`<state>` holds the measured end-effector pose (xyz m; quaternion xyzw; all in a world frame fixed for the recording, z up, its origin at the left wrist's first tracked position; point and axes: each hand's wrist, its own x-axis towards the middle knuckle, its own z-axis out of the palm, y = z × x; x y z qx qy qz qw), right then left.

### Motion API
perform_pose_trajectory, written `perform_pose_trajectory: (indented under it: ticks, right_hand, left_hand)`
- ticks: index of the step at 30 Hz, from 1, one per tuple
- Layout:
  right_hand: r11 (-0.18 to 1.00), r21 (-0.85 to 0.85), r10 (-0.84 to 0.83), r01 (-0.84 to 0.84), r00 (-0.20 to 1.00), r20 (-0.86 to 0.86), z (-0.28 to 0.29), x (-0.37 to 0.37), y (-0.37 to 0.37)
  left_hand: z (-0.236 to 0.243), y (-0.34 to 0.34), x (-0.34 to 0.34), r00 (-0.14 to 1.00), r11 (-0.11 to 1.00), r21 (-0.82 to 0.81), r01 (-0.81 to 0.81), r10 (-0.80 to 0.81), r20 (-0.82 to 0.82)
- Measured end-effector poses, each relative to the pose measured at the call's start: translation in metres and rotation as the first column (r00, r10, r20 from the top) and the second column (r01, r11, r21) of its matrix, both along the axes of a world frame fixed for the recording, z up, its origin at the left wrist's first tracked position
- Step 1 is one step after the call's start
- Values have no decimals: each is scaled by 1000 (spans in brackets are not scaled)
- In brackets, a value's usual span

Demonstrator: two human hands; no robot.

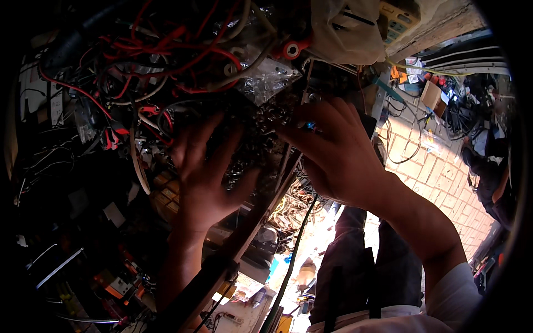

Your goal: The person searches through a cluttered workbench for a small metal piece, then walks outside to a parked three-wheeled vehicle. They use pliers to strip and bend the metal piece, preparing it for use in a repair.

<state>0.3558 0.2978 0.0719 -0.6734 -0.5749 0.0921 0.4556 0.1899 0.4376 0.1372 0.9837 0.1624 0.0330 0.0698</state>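
- The small dark metal pieces (244, 161) are lying in a loose heap between the two hands, on the worktop (266, 213), close to its long raised edge; perhaps this border is serving to stop them from falling.
- The left hand (202, 186) is hanging over the heap's left side with the fingers spread apart, and it is seemingly gripping nothing; whether the fingertips are touching the pieces, I cannot tell.
- The right hand (341, 155) is bending its fingers inward at the heap's right side, above the edge. A small blue thing (311, 126) is showing between thumb and fingers; if they are pinching it, I cannot tell. The two hands are being held apart, possibly so that the pieces are remaining visible between them.
- Just beyond the heap, a clear plastic bag (269, 80) is lying, and red cables (183, 69) are tangling at its left, probably pushed there to make room.
- A pale bag (347, 33) is resting farther, beside a beige socket block (394, 22).
- Below the edge, loose wires (297, 202) are gathering; at right, the paved floor (422, 177) is catching sunlight.
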Motion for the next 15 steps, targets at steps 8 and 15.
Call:
perform_pose_trajectory:
  ticks: [8,15]
  right_hand:
    - [997,-4,73,-73,997,-26,4,-10,-15]
    - [993,1,121,-121,991,-50,-2,-20,-16]
  left_hand:
    - [1,-2,-32,1000,1000,-5,-11,11,-17]
    - [-1,0,-28,999,999,-31,-37,38,27]
